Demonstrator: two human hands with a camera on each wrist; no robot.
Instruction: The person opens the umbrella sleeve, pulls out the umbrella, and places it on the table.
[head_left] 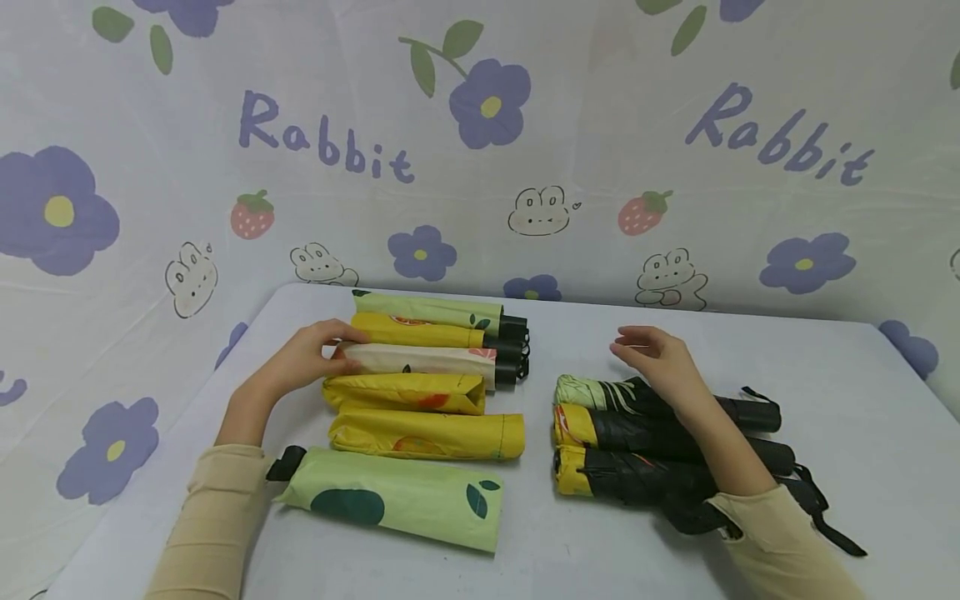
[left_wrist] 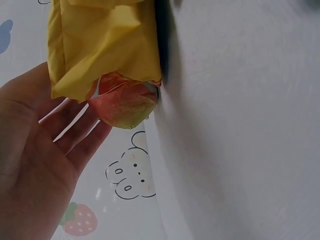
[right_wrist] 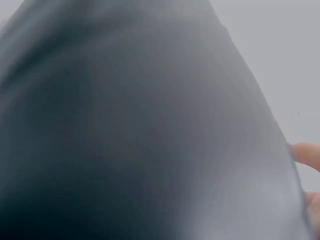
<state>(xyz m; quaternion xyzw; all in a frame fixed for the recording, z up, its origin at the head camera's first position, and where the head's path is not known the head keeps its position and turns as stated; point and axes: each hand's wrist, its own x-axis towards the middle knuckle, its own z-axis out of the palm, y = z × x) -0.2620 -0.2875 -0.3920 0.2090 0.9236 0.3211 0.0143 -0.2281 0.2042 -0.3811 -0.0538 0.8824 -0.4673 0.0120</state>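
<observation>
My left hand (head_left: 303, 360) pinches the left end of a cream folded umbrella (head_left: 420, 359) in its sleeve, thumb on the near side, fingers on the far side. In the left wrist view, a yellow sleeve (left_wrist: 105, 45) with a red-green rounded end hides the fingertips. My right hand (head_left: 666, 371) hovers with loosely bent fingers, holding nothing, over the far end of three black folded umbrellas: one with a light-green tip (head_left: 588, 392), two with yellow tips. A blurred dark grey shape (right_wrist: 140, 125) fills most of the right wrist view; only fingertips show at its right edge.
Behind the cream umbrella lie a yellow one (head_left: 420, 330) and a light-green one (head_left: 427, 308), black handles to the right. Two yellow sleeves (head_left: 427, 433) and a light-green sleeve (head_left: 420, 500) with a black end lie in front. A patterned cloth (head_left: 585, 108) hangs behind the white table (head_left: 555, 558).
</observation>
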